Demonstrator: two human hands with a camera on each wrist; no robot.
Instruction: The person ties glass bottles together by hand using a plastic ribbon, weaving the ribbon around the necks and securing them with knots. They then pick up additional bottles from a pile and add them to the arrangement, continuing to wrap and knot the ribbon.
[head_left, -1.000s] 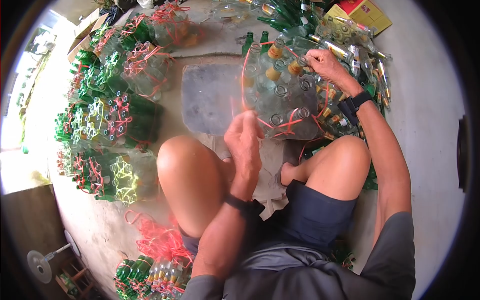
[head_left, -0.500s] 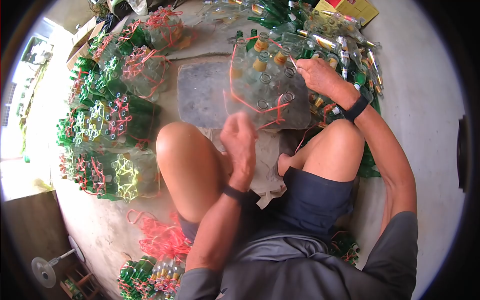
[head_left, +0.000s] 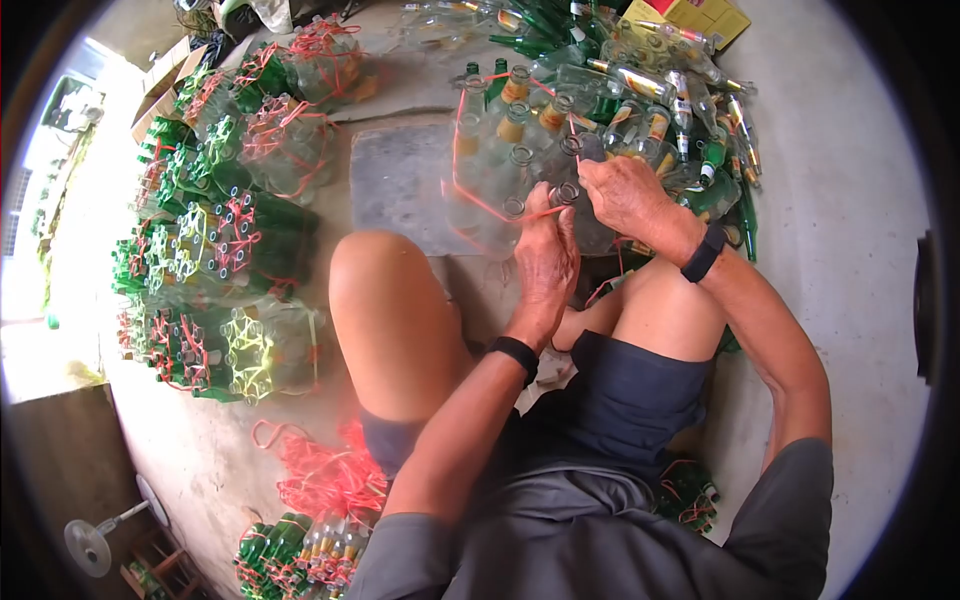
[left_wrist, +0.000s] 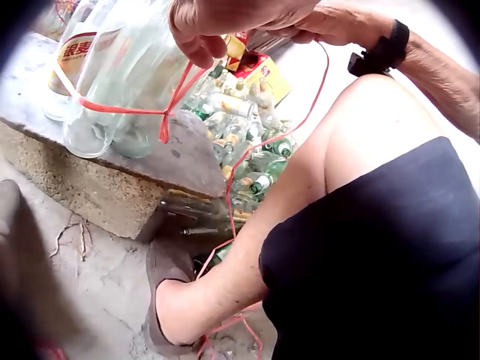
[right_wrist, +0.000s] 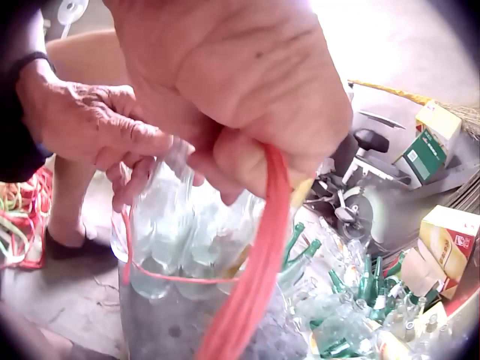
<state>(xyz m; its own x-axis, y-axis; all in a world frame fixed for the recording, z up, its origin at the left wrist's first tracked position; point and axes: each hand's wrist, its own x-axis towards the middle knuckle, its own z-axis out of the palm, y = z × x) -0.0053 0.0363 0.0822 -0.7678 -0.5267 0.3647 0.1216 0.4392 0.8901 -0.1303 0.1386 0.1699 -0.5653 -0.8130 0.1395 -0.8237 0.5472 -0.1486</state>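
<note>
A bundle of glass bottles (head_left: pixel 514 128), mostly clear with some orange labels, stands on a grey slab (head_left: pixel 400 190). Red plastic strap (left_wrist: pixel 120 110) runs round the bundle and is knotted at its near side. My left hand (head_left: pixel 547 255) has thumb and forefinger on either side of the neck of the nearest bottle (head_left: pixel 564 193). Just right of it, my right hand (head_left: pixel 632 200) pinches red strap (right_wrist: pixel 259 255), which passes between its curled fingers. A loose length of strap (left_wrist: pixel 238 161) trails beside the leg to the floor.
Loose bottles (head_left: pixel 680 110) lie heaped at the right and back, beside a yellow carton (head_left: pixel 700 18). Tied bottle bundles (head_left: pixel 265 240) stand in rows on the left. A red strap tangle (head_left: pixel 330 470) lies at the near left, close to a fan (head_left: pixel 88 545).
My left hand has moved forward and right, from above the knee to the near bottle's neck. The right hand has come down toward me, closer to the left.
</note>
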